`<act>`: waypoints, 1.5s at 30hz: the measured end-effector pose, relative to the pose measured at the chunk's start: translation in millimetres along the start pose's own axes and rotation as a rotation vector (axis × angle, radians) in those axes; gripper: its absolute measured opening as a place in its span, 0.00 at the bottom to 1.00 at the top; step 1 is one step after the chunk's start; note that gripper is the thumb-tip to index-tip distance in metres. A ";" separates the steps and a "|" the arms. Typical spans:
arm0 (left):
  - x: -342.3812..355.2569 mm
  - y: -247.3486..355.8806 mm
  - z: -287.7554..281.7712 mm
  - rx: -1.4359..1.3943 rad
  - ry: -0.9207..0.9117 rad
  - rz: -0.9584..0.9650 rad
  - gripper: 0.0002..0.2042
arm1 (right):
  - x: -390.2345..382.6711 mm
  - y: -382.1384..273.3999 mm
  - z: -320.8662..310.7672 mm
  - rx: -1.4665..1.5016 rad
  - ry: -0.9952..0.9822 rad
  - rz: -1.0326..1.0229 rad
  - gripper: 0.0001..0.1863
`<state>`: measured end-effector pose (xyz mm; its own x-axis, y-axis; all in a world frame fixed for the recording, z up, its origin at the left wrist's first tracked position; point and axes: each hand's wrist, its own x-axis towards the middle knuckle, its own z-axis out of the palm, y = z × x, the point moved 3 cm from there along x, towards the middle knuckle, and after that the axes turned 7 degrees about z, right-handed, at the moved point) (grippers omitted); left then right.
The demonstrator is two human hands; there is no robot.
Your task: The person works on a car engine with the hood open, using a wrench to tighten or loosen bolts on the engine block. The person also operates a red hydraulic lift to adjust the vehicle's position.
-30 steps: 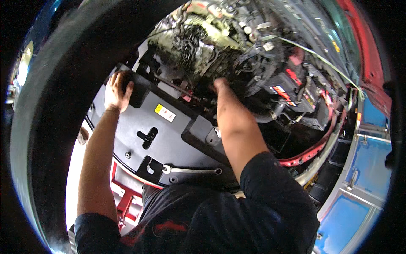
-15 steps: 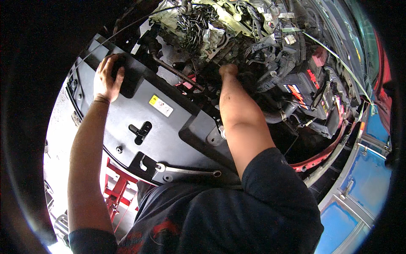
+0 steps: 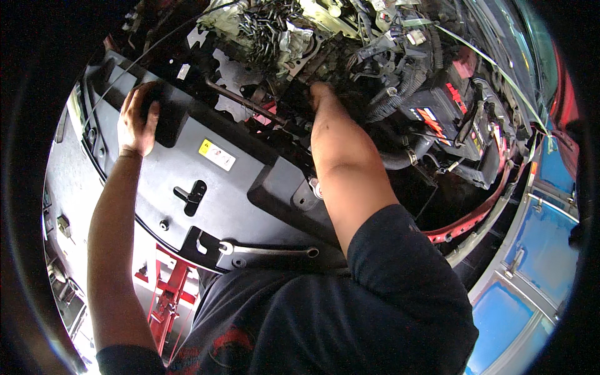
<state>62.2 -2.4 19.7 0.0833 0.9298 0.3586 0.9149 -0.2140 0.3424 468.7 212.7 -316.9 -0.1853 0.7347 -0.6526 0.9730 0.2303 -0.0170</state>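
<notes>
You seem to be reaching into the engine bay left of the battery, which likely calls for working by feel; your right hand has its fingers hidden, so I cannot tell their grip. Your left hand, thumb spread wide, rests on the radiator cover panel, left of the battery and nearer you, its long axis slanting far-left to near-right
</notes>
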 end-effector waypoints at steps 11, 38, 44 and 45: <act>-2.5 -3.7 1.6 0.028 0.028 -0.035 0.18 | -62.1 -26.0 -26.8 1.832 -0.131 0.498 0.14; -20.3 -26.3 -5.7 0.035 0.021 -0.032 0.19 | -66.0 -50.5 -12.2 1.654 -0.124 0.510 0.13; -25.1 -32.6 -3.0 0.035 0.025 -0.051 0.20 | -52.5 -45.6 -1.3 1.648 -0.161 0.475 0.13; -25.8 -33.5 -3.0 0.023 0.023 -0.050 0.20 | -50.3 -45.1 0.0 1.645 -0.168 0.471 0.13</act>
<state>28.3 -20.2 1.6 0.0283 0.9320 0.3613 0.9265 -0.1601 0.3405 434.2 165.4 -283.4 0.0471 0.4473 -0.8932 0.0631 -0.8937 -0.4442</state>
